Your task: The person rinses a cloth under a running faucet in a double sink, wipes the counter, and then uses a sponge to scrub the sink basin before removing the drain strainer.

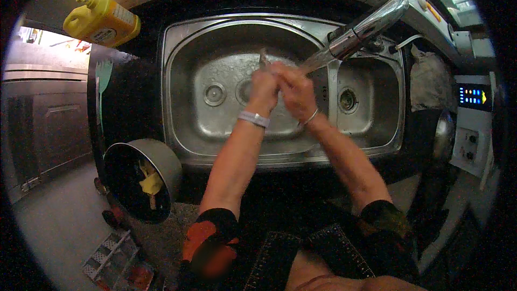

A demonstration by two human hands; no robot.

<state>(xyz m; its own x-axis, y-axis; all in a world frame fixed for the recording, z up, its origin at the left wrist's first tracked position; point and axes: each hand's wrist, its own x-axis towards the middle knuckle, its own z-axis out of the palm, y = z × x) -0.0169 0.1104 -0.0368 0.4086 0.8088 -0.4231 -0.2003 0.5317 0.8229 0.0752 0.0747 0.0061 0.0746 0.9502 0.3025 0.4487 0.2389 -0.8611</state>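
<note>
My left hand (264, 91) and my right hand (298, 95) are close together over the larger basin of a stainless steel sink (210, 123). Water (316, 60) runs from the chrome faucet (347, 40) onto or just beside the right hand. A slim greyish thing (263, 57), blurred, sticks up past the fingers of the left hand, which seems closed around it. The right fingers lie bent against the left hand; whether they also grip the thing is hidden by blur. A pale band circles the left wrist and a thin bracelet the right.
A yellow pump bottle (101, 22) stands at the back left. A pale green slotted utensil (104, 79) lies on the dark counter. A deep pot (169, 165) at the front left holds a yellow thing (151, 184). Right of the smaller basin (359, 117) lies a crumpled pale bag or cloth (431, 83).
</note>
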